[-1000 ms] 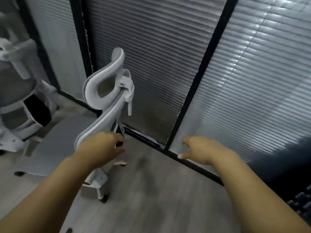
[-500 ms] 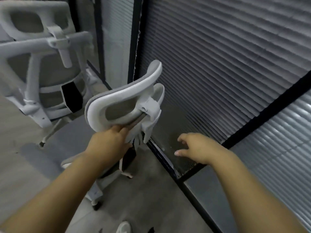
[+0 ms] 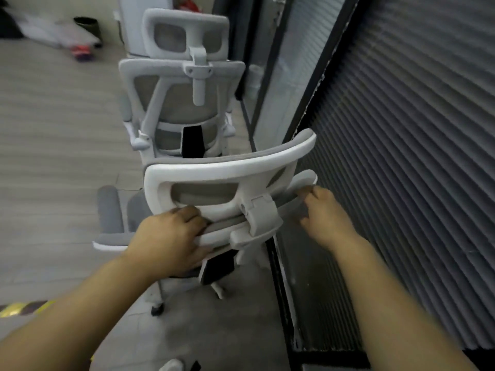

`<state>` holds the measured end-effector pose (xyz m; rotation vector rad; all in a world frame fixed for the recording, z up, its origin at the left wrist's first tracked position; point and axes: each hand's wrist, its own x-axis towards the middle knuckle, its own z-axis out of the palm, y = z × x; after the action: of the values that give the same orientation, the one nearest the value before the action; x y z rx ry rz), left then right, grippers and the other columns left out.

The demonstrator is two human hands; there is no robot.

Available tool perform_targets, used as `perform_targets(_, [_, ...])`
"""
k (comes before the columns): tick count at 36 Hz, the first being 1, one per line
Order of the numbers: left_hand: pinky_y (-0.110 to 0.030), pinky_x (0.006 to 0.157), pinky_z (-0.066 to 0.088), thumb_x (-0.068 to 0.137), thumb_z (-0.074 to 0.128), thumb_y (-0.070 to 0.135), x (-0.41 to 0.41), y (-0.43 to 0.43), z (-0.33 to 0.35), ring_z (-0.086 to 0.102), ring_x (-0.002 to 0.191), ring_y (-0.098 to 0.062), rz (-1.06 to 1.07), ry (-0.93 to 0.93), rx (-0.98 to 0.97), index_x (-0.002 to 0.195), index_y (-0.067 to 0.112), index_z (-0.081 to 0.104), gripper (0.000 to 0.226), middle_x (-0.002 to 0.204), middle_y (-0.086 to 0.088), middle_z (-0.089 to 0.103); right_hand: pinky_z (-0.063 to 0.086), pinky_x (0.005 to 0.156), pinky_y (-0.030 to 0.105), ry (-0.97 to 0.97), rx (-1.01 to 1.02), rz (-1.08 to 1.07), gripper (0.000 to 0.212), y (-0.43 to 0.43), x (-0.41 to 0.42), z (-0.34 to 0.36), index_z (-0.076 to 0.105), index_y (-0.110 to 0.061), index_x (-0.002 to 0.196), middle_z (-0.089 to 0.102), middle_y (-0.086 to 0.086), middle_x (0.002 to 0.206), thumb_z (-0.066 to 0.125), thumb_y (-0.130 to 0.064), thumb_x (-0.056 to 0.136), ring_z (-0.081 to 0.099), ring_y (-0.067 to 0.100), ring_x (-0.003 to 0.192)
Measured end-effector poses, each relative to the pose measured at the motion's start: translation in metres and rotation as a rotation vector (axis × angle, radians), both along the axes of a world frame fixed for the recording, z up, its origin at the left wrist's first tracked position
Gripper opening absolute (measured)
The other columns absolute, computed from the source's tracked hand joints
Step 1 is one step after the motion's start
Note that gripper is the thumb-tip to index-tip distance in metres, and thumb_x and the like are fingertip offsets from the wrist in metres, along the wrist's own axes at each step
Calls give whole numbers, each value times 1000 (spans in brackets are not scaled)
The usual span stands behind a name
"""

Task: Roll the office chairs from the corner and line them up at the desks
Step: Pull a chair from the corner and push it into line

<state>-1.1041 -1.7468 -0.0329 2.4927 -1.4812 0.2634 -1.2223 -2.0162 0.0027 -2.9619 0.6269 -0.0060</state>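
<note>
A white-framed office chair with grey mesh (image 3: 230,170) stands right in front of me, its back towards me. My left hand (image 3: 171,236) grips the top rail of its backrest, just under the headrest. My right hand (image 3: 324,215) curls over the right end of the same rail. A second chair of the same kind (image 3: 184,84) stands directly beyond the first, also with its back to me.
A glass partition with grey blinds (image 3: 415,156) and black frames runs close along the right. Grey wood-look floor (image 3: 53,129) lies open to the left. Bags and a dark bin (image 3: 85,25) sit at the far left. Yellow-black tape (image 3: 21,309) marks the floor at the lower left.
The view has swung left and the chair has turned its back to me. My right hand, free in the air before, now holds the backrest rail. The second chair has come fully into view.
</note>
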Motion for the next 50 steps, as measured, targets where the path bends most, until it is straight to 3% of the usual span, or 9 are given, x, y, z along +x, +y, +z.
perform_targets(9, [-38,68,54,73,55,48,-45,2,-23,61,83,-28,375,58,-110,99,13,67,45,95,-7,63,35,104,37,-26,14,338,50,-38,19,-18,57,-15,129,54,10,134,69,-28,82,44,29,125])
perform_targets(13, [-42,69,54,64,84,27,-56,5,-25,60,80,-35,482,77,-110,97,8,67,42,93,-12,62,39,95,35,-49,30,388,50,-33,21,-18,59,-15,126,58,10,127,70,-33,80,48,29,119])
perform_targets(16, [-43,67,54,58,87,20,-62,12,-28,59,77,-37,552,81,-105,94,4,67,43,88,-15,61,42,89,33,-53,15,452,48,-25,24,-16,61,-18,124,60,8,121,69,-34,80,51,28,114])
perform_targets(25, [-46,71,52,72,77,31,-85,68,-34,56,82,-38,732,135,-64,101,6,63,40,95,-15,58,41,86,40,-161,-1,571,42,35,34,-16,67,-13,113,64,14,106,74,-30,76,53,36,103])
perform_targets(31, [-40,69,52,79,44,52,-105,106,-32,57,78,-34,743,147,-94,100,8,65,53,91,-12,58,44,78,39,-169,-30,635,39,67,22,-19,68,-15,108,64,10,102,75,-33,74,55,33,98])
perform_targets(36, [-41,69,53,79,53,48,-122,151,-30,58,78,-34,797,113,-95,99,7,65,48,91,-12,59,50,68,42,-202,11,698,40,110,13,-30,71,-9,96,66,14,86,83,-27,63,60,38,80])
perform_targets(39, [-40,68,53,78,45,50,-131,186,-26,60,78,-35,831,102,-68,97,6,65,52,90,-12,60,51,71,45,-216,37,738,37,146,11,-31,71,-10,95,66,13,86,83,-27,64,60,37,81])
perform_targets(44, [-44,74,51,81,57,47,-146,247,-27,59,83,-38,924,103,-90,103,6,63,47,95,-14,59,49,76,61,-217,87,777,37,209,13,-34,71,-10,93,66,14,86,83,-25,62,59,41,78])
perform_targets(50, [-46,79,50,80,48,50,-162,310,-25,57,87,-36,980,99,-113,104,7,63,51,99,-13,59,48,79,48,-213,195,833,38,277,22,-36,71,-12,101,67,12,96,82,-23,66,57,39,89])
